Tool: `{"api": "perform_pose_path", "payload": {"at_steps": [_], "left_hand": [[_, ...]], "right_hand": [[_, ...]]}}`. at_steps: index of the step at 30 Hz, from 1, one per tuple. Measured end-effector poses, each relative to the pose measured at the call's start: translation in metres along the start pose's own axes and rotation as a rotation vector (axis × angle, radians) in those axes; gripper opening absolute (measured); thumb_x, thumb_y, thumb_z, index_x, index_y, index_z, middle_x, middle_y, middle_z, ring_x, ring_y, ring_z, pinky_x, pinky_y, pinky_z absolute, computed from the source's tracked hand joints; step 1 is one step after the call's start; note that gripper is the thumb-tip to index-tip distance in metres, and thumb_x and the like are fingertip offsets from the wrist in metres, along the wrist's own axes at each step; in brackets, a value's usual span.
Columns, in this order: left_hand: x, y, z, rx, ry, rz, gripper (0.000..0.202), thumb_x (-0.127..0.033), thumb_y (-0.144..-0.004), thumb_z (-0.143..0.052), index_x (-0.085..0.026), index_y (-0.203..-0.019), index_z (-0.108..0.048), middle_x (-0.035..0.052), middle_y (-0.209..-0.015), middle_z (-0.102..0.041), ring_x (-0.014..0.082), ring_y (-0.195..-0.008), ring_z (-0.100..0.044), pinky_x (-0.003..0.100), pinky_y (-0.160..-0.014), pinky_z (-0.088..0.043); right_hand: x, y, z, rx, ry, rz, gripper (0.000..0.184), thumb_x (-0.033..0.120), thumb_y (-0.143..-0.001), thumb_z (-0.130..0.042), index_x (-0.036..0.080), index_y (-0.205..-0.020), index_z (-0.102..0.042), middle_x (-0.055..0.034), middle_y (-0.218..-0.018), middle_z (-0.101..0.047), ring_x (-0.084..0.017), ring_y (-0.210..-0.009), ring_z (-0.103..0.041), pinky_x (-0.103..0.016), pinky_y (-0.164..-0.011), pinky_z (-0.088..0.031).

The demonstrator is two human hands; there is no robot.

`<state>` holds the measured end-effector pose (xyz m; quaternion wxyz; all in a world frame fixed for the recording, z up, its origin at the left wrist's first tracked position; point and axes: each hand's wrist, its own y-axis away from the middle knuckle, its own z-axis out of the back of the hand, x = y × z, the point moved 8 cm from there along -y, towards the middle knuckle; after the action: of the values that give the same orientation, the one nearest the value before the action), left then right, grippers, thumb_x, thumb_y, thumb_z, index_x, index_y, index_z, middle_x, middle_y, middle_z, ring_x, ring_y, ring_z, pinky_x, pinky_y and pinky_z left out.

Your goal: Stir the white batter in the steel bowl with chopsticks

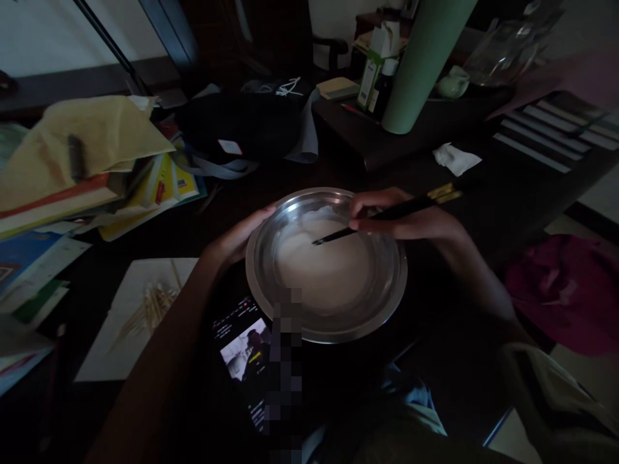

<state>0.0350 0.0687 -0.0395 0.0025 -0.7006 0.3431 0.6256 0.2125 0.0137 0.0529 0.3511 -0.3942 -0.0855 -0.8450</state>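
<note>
A round metal plate [394, 283] sits on the dark table in front of me, with a pale white mass [324, 264] lying in it. My right hand [411, 219] is closed on a pair of dark chopsticks [387, 216] whose tips rest on the white mass near the plate's middle. My left hand [236, 238] grips the plate's left rim, fingers curled over the edge.
A lit phone [244, 354] lies just in front of the plate. A white sheet with toothpicks [145, 309] lies to the left, stacked books and papers [82, 174] beyond. A black bag [242, 129], a green cylinder [425, 64] and a crumpled tissue [455, 158] stand behind. Red cloth [561, 290] lies at right.
</note>
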Motion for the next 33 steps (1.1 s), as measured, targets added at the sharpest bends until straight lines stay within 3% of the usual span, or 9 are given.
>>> {"api": "perform_pose_path", "payload": {"at_steps": [3,8,11,15,18,22,26,30,33], "left_hand": [[0.002,-0.001,0.002,0.004,0.009,0.005,0.025,-0.037,-0.084,-0.048,-0.022,-0.088,-0.068,-0.0034,-0.065,-0.066,0.0080,-0.058,-0.060,0.018,-0.063,-0.049],[0.004,-0.004,0.004,0.016,0.017,-0.004,0.024,-0.037,-0.083,-0.050,-0.023,-0.094,-0.067,-0.0025,-0.072,-0.069,0.0098,-0.067,-0.063,0.018,-0.065,-0.050],[0.003,-0.004,0.004,0.014,0.013,-0.013,0.026,-0.037,-0.084,-0.049,-0.023,-0.097,-0.067,-0.0026,-0.070,-0.068,0.0100,-0.067,-0.063,0.018,-0.066,-0.050],[0.003,-0.002,0.004,0.005,-0.004,0.007,0.026,-0.038,-0.083,-0.049,-0.021,-0.089,-0.068,-0.0032,-0.061,-0.066,0.0088,-0.057,-0.060,0.018,-0.062,-0.050],[0.001,-0.001,0.002,0.013,-0.015,-0.011,0.025,-0.039,-0.083,-0.051,-0.021,-0.085,-0.069,-0.0036,-0.060,-0.065,0.0080,-0.054,-0.058,0.018,-0.062,-0.050],[-0.001,0.000,0.000,0.017,-0.009,-0.039,0.023,-0.038,-0.083,-0.052,-0.022,-0.089,-0.068,-0.0046,-0.064,-0.066,0.0074,-0.057,-0.059,0.017,-0.064,-0.049],[0.002,0.000,0.002,-0.004,-0.039,0.007,0.031,-0.040,-0.084,-0.049,-0.022,-0.103,-0.065,-0.0026,-0.067,-0.067,0.0103,-0.064,-0.062,0.020,-0.067,-0.050],[0.001,-0.001,0.003,-0.012,-0.044,-0.011,0.029,-0.040,-0.083,-0.049,-0.023,-0.101,-0.066,-0.0024,-0.064,-0.066,0.0123,-0.067,-0.062,0.021,-0.067,-0.050],[0.001,-0.001,0.004,-0.015,-0.072,-0.027,0.028,-0.040,-0.083,-0.048,-0.023,-0.097,-0.066,-0.0020,-0.061,-0.065,0.0136,-0.069,-0.063,0.021,-0.067,-0.050]], "right_hand": [[-0.001,0.008,0.008,0.110,-0.008,0.002,0.013,0.026,-0.085,-0.052,0.014,-0.081,-0.056,0.0030,-0.066,-0.051,-0.005,-0.059,-0.048,-0.017,-0.053,-0.036],[0.012,0.005,-0.022,0.312,-0.035,0.067,0.017,0.031,-0.078,-0.061,0.015,-0.084,-0.060,-0.0007,-0.079,-0.061,-0.009,-0.075,-0.057,-0.020,-0.068,-0.043],[0.012,-0.003,-0.029,0.235,-0.011,0.063,0.019,0.033,-0.080,-0.059,0.015,-0.087,-0.059,-0.0023,-0.087,-0.060,-0.010,-0.082,-0.055,-0.022,-0.073,-0.042],[0.002,-0.002,-0.007,0.069,0.027,0.009,0.018,0.032,-0.084,-0.053,0.015,-0.087,-0.055,-0.0021,-0.084,-0.057,-0.010,-0.079,-0.053,-0.023,-0.068,-0.039],[0.002,0.004,0.001,0.138,0.018,-0.003,0.016,0.029,-0.084,-0.054,0.014,-0.084,-0.056,-0.0003,-0.076,-0.057,-0.008,-0.069,-0.052,-0.021,-0.061,-0.039],[0.011,0.005,-0.015,0.275,-0.024,0.037,0.016,0.030,-0.080,-0.059,0.015,-0.084,-0.059,-0.0005,-0.079,-0.061,-0.009,-0.074,-0.056,-0.021,-0.067,-0.043],[0.011,-0.005,-0.029,0.194,-0.025,0.026,0.019,0.033,-0.080,-0.059,0.015,-0.087,-0.059,-0.0008,-0.084,-0.061,-0.009,-0.079,-0.055,-0.022,-0.069,-0.042],[-0.002,-0.003,-0.009,0.013,0.004,-0.046,0.017,0.032,-0.082,-0.056,0.015,-0.085,-0.056,-0.0003,-0.080,-0.057,-0.008,-0.072,-0.050,-0.022,-0.062,-0.038],[-0.008,0.006,0.007,0.019,-0.011,-0.090,0.015,0.030,-0.084,-0.053,0.015,-0.081,-0.055,0.0026,-0.068,-0.052,-0.007,-0.062,-0.047,-0.020,-0.054,-0.034]]}}
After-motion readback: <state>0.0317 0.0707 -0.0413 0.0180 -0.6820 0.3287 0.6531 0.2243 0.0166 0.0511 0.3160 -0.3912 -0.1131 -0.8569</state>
